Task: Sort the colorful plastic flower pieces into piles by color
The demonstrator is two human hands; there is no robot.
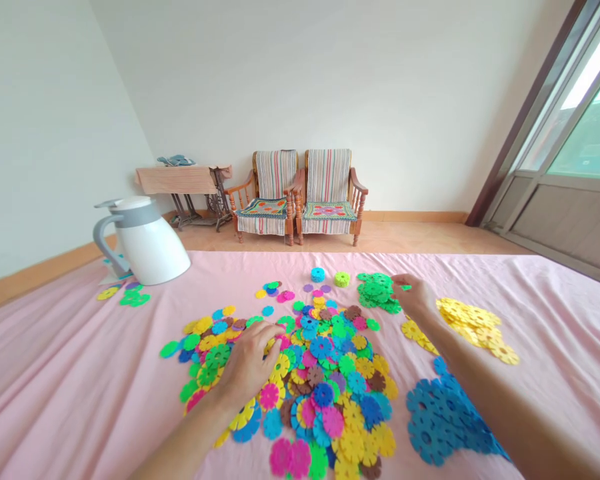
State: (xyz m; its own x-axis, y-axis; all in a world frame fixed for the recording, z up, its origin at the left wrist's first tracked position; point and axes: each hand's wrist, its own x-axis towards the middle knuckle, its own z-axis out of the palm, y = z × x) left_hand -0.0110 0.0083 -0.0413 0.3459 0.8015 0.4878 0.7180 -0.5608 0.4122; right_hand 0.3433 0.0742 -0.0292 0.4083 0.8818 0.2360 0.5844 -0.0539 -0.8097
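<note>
My left hand (250,353) rests low over a mixed pile of flower-shaped plastic discs (323,347), in pink, yellow, blue, green, brown and purple. Its thumb and forefinger are apart, with loose discs showing between and below them. My right hand (414,297) reaches across to the right edge of a heap of green discs (377,293). A green disc (406,287) shows at its pinched fingertips, partly hidden by the fingers. Under and beside my right forearm lie a yellow heap (473,323) and a blue heap (443,417) of the same discs.
A blue stack (318,274) and a lime stack (341,279) of discs stand at the back of the pink cloth (105,373). At the left is a white jug (153,243) with a few discs before it. Two wooden armchairs (275,183) stand beyond.
</note>
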